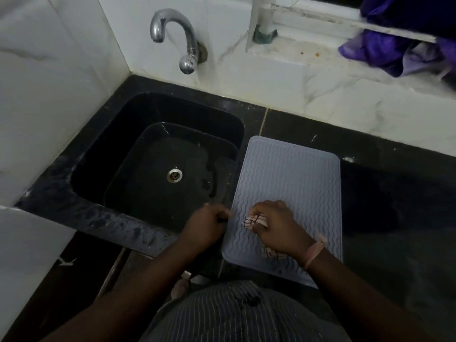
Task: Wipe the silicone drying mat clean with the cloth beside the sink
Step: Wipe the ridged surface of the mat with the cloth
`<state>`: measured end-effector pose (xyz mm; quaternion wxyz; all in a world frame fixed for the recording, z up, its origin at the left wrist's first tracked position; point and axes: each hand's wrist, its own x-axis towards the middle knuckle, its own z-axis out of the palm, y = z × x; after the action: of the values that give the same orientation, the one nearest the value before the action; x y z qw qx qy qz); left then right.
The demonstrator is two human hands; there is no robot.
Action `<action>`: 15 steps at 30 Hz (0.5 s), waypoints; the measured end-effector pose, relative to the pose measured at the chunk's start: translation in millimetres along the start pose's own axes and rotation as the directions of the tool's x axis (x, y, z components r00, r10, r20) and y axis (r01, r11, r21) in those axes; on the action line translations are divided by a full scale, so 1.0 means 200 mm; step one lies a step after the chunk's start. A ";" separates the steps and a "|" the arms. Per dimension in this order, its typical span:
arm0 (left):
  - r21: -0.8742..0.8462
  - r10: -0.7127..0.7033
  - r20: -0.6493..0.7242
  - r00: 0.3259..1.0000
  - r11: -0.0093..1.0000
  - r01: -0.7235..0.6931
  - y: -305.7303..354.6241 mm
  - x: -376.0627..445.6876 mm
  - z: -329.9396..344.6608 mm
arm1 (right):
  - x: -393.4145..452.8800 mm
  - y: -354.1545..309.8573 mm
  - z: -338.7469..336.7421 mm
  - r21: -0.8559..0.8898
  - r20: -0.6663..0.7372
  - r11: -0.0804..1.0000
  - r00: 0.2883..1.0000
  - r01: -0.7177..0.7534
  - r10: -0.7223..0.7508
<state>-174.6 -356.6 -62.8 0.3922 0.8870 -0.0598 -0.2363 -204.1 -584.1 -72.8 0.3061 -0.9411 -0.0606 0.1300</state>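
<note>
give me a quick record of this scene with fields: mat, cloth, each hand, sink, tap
mat: grey ribbed mat flat on the black counter, right of the sink
cloth: bunched cloth on the mat's near part
right hand: right hand grips the cloth
left hand: left hand pinches the mat's left edge
sink: black sink, no dishes seen
tap: tap, no water seen

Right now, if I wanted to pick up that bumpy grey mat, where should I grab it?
Probably pinch the drying mat at its left edge, coming from the sink side. It lies flat and thin, and the left hand already holds that edge.
</note>
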 end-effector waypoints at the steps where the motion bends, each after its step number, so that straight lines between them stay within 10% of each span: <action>1: 0.081 0.015 0.044 0.999 0.997 -0.019 -0.01 -0.03 0.03 | -0.03 0.01 0.01 -0.047 0.022 0.998 0.999 0.029 -0.028; 15: 0.492 -0.019 0.112 0.993 0.870 -0.039 -0.08 -0.16 0.18 | -0.17 -0.07 0.13 -0.133 0.239 0.928 0.920 0.347 -0.310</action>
<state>-220.7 -359.4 -83.6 0.1503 0.9424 -0.1447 -0.2615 -243.6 -564.4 -77.7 0.2324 -0.9210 -0.2616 0.1714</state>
